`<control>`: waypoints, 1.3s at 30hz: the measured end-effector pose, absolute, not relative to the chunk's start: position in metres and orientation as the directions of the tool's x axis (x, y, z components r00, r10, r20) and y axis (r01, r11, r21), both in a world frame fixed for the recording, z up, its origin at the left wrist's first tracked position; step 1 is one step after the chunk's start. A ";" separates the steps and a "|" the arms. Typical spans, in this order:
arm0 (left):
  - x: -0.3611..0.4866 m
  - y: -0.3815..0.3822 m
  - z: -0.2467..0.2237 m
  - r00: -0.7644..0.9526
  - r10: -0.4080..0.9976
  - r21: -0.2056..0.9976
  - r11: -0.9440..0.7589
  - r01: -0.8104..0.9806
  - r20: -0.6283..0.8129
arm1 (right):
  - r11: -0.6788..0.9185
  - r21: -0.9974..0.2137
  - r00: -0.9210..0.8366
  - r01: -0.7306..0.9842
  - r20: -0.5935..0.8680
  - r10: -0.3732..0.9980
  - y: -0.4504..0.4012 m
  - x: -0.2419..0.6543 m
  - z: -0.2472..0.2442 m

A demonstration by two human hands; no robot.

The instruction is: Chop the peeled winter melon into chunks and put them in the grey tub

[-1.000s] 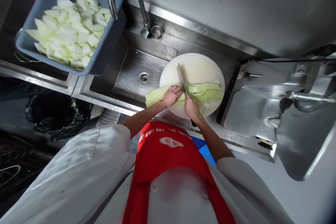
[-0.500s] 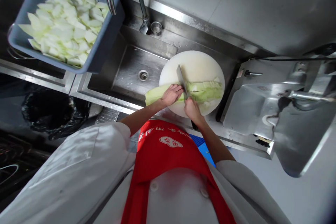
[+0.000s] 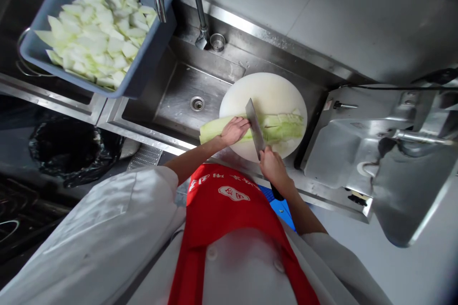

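Note:
A long pale green vegetable [image 3: 213, 129] lies across a round white cutting board [image 3: 263, 86], its left end hanging past the board's edge. My left hand [image 3: 235, 130] is wrapped over the vegetable, pressing on it just left of the blade. In my right hand [image 3: 272, 166] is the dark handle of a knife [image 3: 255, 128], fingers closed round it. The wide blade points up and to the left and crosses the vegetable. To the right of the blade, cut pieces [image 3: 284, 126] lie close together on the board.
A blue-grey bin [image 3: 143, 59] full of cut pale pieces stands at the upper left. The metal sink [image 3: 182, 93] and curved faucet [image 3: 201, 5] are left of the board. A metal machine [image 3: 331, 147] stands at the right, and a black-bagged bin [image 3: 75, 150] is lower left.
My right hand has moved right and down with the knife, pulling the blade back. My left hand stays on the vegetable. The whole view has shifted slightly.

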State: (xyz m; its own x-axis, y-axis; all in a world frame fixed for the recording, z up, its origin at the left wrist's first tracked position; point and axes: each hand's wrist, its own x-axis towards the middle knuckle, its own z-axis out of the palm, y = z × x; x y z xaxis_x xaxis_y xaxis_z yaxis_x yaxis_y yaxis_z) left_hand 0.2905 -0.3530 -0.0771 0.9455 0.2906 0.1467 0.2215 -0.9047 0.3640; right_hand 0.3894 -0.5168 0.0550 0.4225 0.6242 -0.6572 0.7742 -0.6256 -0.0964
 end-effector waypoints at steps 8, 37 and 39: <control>0.287 -0.351 -0.080 0.943 0.303 0.393 -0.891 0.229 0.138 | -0.672 -0.165 0.471 0.722 -0.593 0.653 -0.473 0.380 -0.007; 0.236 -0.351 -0.062 0.909 0.400 0.220 -0.882 0.417 -0.121 | -0.655 -0.315 0.423 0.686 -0.559 0.713 -0.480 0.388 -0.009; 0.240 -0.353 -0.064 0.914 0.389 0.202 -0.892 0.405 -0.119 | -0.655 -0.322 0.415 0.684 -0.566 0.712 -0.486 0.394 -0.010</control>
